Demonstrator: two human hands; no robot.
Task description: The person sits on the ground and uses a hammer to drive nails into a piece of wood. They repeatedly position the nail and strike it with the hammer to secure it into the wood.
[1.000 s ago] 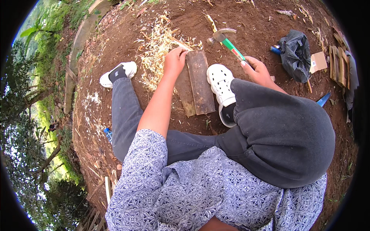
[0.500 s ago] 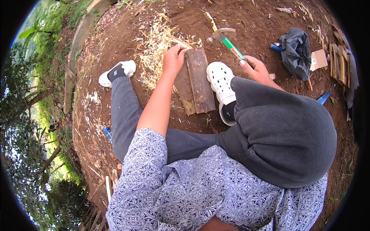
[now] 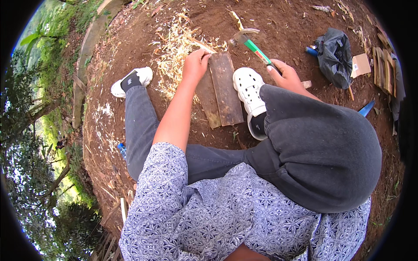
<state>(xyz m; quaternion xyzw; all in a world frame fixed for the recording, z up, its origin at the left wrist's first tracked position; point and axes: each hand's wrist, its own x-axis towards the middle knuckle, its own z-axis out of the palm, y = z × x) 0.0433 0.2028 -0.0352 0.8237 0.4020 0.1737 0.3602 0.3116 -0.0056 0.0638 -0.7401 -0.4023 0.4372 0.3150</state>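
Note:
My left hand [image 3: 195,65] reaches to the far end of two dark, weathered boards [image 3: 226,89] lying side by side on the soil. Its thumb and fingers are pinched together at the boards' far edge; whatever is between them is too small to make out. A pale wood strip [image 3: 200,45] lies just beyond those fingertips. My right hand [image 3: 285,75] is wrapped round the dark grip of a claw hammer [image 3: 257,50] with a green handle. The hammer's metal head is held out beyond the boards, to their right, apart from them.
Curly wood shavings [image 3: 172,56] cover the soil left of the boards. My white clogs [image 3: 249,89] flank the work area. At the right are a black plastic bag [image 3: 333,56], a cardboard piece [image 3: 361,65], stacked wood [image 3: 383,71] and a blue object [image 3: 366,108]. A blue-capped bottle [image 3: 122,150] lies left.
The hammer and my right hand have shifted slightly left and away from me. My left hand keeps its pinch at the boards' far end.

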